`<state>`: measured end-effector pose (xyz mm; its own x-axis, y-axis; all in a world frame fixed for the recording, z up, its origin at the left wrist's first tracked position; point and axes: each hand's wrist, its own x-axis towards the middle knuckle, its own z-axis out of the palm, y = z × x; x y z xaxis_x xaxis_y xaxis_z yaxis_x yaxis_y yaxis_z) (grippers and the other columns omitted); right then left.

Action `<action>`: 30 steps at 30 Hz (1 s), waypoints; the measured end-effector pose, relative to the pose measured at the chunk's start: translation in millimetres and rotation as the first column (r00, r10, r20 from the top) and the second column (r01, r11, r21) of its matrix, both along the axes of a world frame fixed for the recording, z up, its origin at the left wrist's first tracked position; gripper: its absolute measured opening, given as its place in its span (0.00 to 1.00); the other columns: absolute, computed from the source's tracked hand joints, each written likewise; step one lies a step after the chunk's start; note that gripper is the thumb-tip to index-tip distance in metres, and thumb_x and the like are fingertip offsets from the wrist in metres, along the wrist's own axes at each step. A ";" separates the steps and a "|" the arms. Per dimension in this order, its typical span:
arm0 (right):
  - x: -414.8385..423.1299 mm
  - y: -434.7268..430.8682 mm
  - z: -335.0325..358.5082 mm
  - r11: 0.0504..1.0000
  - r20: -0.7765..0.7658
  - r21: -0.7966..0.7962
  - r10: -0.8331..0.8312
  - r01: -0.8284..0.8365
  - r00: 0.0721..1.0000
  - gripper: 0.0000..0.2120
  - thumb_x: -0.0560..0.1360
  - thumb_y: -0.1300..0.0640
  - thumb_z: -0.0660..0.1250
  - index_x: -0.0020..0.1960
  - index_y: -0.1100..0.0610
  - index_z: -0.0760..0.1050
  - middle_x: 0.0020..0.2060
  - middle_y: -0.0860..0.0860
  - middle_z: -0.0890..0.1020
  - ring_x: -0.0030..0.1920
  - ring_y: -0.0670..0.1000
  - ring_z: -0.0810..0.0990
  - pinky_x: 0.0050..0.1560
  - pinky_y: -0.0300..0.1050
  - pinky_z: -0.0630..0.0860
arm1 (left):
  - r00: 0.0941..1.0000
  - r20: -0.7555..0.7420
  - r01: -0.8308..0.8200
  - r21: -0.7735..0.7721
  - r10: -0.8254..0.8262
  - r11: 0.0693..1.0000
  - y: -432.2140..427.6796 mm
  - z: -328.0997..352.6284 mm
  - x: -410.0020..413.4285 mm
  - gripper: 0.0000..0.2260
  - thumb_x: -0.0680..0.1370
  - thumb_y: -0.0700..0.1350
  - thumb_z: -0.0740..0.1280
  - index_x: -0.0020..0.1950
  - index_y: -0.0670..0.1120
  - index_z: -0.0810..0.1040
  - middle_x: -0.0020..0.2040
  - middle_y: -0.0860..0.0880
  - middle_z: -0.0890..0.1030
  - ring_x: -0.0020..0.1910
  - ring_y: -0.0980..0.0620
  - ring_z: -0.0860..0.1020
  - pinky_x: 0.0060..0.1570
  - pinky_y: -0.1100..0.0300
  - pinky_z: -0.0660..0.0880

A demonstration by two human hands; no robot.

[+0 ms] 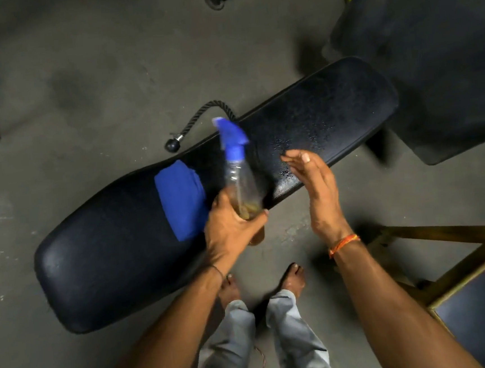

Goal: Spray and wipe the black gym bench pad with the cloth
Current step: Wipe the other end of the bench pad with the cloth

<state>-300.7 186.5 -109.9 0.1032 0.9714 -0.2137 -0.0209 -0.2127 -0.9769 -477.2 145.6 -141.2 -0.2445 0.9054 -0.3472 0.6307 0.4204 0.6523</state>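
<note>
Left grip: the left grip (233, 225) was wrapped round the lower body of the clear spray bottle (239, 178), blue nozzle tilted up over the pad
Right grip: the right grip (318, 194) was slack, fingers straight, holding nothing, poised just right of the bottle above the pad's near edge
Bench pad: the black gym bench pad (331, 108) ran slantwise across the view; droplets (296, 144) beaded its right half, the left half looked dry
Cloth: the folded blue cloth (182, 199) lay on the pad's middle, just left of the bottle
Risk: held low by its base, the bottle could slip or tip during a handover; set down on the rounded pad edge, it might roll off; beaded spray could dry in streaks
Surface: textured black vinyl, probably slick where wet
Room: dim light, grey concrete floor (79, 80), a black rope handle (197, 120) behind the pad, a wooden frame (447, 257) at right
</note>
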 end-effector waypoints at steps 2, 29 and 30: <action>-5.7 -3.7 -14.4 0.999 0.061 -0.044 -0.002 0.004 0.998 0.18 0.82 0.42 0.62 0.60 0.52 0.82 0.58 0.50 0.85 0.64 0.51 0.82 0.72 0.52 0.73 | 0.993 0.078 -0.090 0.035 0.088 0.995 3.7 7.8 -30.3 0.35 0.60 0.66 0.75 0.62 0.51 0.74 0.54 0.51 0.82 0.51 0.53 0.82 0.51 0.53 0.82; -167.3 -20.8 -109.8 0.732 0.767 -0.133 0.503 -0.668 0.399 0.22 0.84 0.55 0.64 0.78 0.47 0.71 0.82 0.44 0.62 0.83 0.57 0.57 0.79 0.49 0.64 | 0.884 0.026 -0.464 0.173 0.467 0.869 -77.7 -67.1 -138.8 0.34 0.78 0.46 0.70 0.80 0.48 0.59 0.78 0.47 0.65 0.78 0.50 0.63 0.77 0.45 0.64; -164.1 -20.8 -110.9 0.729 0.771 -0.136 0.502 -0.671 0.390 0.22 0.84 0.56 0.63 0.78 0.48 0.71 0.82 0.43 0.63 0.83 0.55 0.57 0.77 0.46 0.65 | 0.879 -0.014 -0.468 0.167 0.477 0.868 -83.3 -68.7 -129.5 0.33 0.78 0.45 0.70 0.80 0.46 0.59 0.79 0.46 0.63 0.80 0.48 0.61 0.78 0.45 0.61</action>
<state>-464.8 165.8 -220.9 -0.4763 0.8596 -0.1849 0.7507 0.2881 -0.5946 -606.7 62.3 -210.0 -0.6706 0.7177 -0.1874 0.4173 0.5740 0.7046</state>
